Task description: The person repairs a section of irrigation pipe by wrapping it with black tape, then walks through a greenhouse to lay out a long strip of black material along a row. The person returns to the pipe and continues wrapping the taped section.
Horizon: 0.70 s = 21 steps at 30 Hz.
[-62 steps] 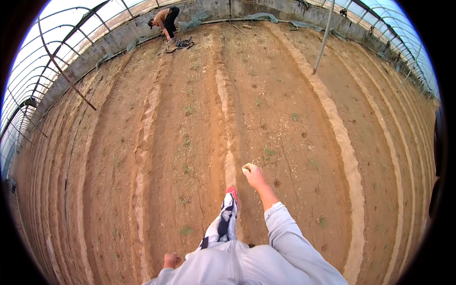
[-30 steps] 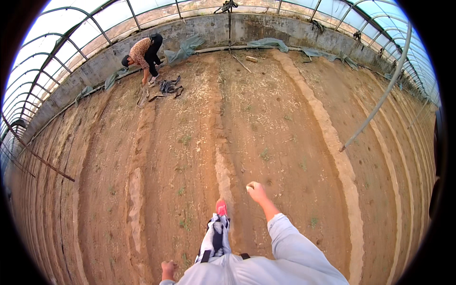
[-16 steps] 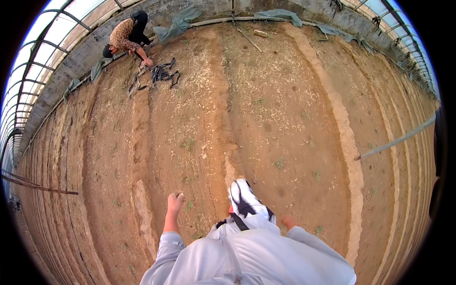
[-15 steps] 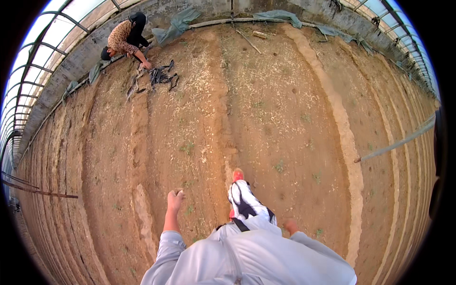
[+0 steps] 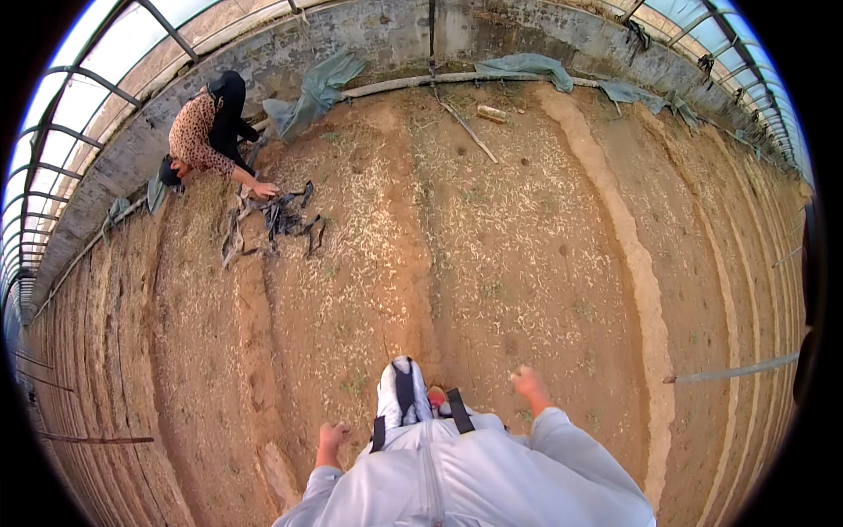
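far left, a stooping co-worker (image 5: 206,132) reaches to dark strips (image 5: 283,218) on the soil (image 5: 483,342); your left hand (image 5: 332,436) hangs above that soil, then your right hand (image 5: 529,385); both look bent-fingered, but i cannot tell how closed, or if holding anything.

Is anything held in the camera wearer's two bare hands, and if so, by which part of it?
No held thing shows in the bare left hand or bare right hand; both look partly curled, so something small inside cannot be excluded.
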{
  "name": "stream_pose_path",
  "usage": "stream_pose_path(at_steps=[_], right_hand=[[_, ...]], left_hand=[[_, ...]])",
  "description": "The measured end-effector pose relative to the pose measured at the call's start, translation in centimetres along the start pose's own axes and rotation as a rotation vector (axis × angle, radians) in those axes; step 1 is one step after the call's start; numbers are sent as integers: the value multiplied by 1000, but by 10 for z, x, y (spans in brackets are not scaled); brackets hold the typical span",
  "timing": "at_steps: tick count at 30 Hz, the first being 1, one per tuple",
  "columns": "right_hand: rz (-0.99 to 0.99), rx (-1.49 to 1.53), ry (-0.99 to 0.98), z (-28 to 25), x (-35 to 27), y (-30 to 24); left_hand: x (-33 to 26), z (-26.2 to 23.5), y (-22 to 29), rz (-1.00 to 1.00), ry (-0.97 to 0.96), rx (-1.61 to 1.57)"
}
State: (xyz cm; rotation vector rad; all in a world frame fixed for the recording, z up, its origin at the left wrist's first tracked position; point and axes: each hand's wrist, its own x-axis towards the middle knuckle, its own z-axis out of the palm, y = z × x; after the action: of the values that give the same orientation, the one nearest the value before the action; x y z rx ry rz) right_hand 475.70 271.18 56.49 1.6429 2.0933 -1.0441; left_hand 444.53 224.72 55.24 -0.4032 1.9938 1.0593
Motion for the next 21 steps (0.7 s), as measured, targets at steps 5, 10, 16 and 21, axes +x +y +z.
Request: stream_pose_path(at_steps=[5,10,16,21], right_hand=[[-317,232,163,-100,187,-202],[-365,235,164,-133,308,-319],[-10,-33,-95,-114,396,-262],[201,-201,-200,-117,428,-213]], left_hand=[[77,-6,100,-139,84,-90],[162,9,251,-236,205,-48],[337,100,543,273,72,375],[374,219,835,614,-126,243]])
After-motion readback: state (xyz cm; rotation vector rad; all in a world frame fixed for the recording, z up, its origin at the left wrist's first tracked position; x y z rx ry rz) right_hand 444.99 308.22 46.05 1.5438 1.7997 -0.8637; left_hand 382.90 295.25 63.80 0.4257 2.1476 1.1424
